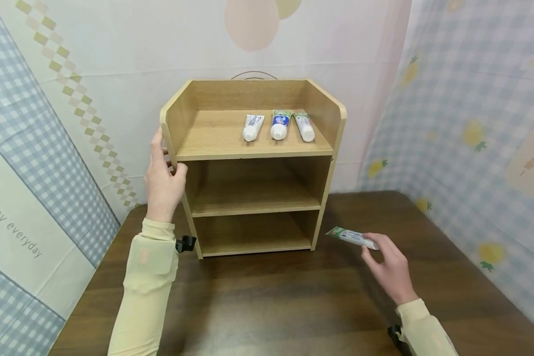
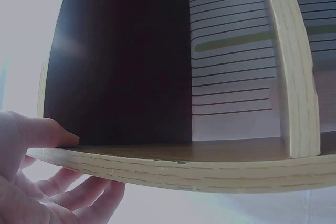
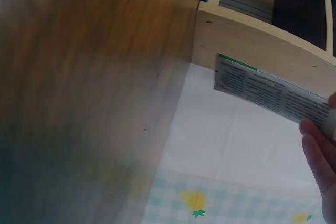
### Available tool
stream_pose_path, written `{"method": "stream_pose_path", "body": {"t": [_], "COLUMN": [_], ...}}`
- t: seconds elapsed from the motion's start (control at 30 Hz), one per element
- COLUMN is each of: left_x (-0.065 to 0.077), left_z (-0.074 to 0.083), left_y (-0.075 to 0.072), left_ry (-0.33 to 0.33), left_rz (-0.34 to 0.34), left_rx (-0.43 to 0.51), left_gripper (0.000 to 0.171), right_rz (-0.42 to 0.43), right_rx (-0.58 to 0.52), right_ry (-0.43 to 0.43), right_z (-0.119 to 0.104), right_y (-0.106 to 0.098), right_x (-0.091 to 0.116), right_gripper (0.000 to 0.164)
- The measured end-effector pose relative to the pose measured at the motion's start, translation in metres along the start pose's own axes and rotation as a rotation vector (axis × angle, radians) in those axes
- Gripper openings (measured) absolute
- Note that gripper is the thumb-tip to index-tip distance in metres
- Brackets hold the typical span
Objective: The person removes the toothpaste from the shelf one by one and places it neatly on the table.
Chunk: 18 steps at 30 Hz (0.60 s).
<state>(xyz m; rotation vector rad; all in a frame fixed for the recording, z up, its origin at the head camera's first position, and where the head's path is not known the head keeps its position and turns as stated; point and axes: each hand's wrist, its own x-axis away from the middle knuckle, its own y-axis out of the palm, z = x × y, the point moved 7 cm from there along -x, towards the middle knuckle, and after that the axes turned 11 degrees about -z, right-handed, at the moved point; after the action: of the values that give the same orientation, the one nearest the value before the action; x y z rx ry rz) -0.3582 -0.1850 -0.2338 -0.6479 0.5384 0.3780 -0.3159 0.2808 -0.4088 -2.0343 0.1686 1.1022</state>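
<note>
A light wooden shelf unit (image 1: 255, 156) with three levels stands on the table. My left hand (image 1: 163, 183) grips its left side panel near the top level; in the left wrist view the thumb (image 2: 58, 132) lies inside the panel edge and the other fingers outside. To the right of the unit, my right hand (image 1: 389, 267) pinches a white and green toothpaste tube (image 1: 351, 237) by its cap end, above the table. Printed text on the tube's back (image 3: 268, 92) shows in the right wrist view. Three tubes lie on the top level: a white one (image 1: 253, 127), a blue-green one (image 1: 280, 124) and another white-green one (image 1: 304, 126).
The dark brown table (image 1: 267, 301) extends in front of the unit and to both sides. Patterned cloth (image 1: 476, 113) hangs at the right, with more cloth behind and at the left. A middle board (image 1: 255, 206) divides the unit's lower part.
</note>
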Motion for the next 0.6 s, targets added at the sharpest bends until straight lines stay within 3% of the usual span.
{"method": "stream_pose_path", "body": {"t": [0.13,0.37,0.6], "left_x": [-0.001,-0.001,0.0], "left_z": [0.001,0.001,0.0], "left_y": [0.0,-0.001,-0.001], "left_ry": [0.001,0.002,0.008], "left_rz": [0.004,0.004,0.0], "left_rx": [-0.005,0.001,-0.015], "left_gripper": [0.077,0.077,0.076], "right_rz": [-0.076,-0.105,-0.185], "right_rx": [0.055,0.098,0.143], "right_ry": [0.01,-0.001,0.071], "right_z": [0.007,0.011,0.014], "right_y": [0.008,0.013,0.025], "right_x": [-0.003,-0.008,-0.009], "right_gripper": [0.04,0.039,0.033]}}
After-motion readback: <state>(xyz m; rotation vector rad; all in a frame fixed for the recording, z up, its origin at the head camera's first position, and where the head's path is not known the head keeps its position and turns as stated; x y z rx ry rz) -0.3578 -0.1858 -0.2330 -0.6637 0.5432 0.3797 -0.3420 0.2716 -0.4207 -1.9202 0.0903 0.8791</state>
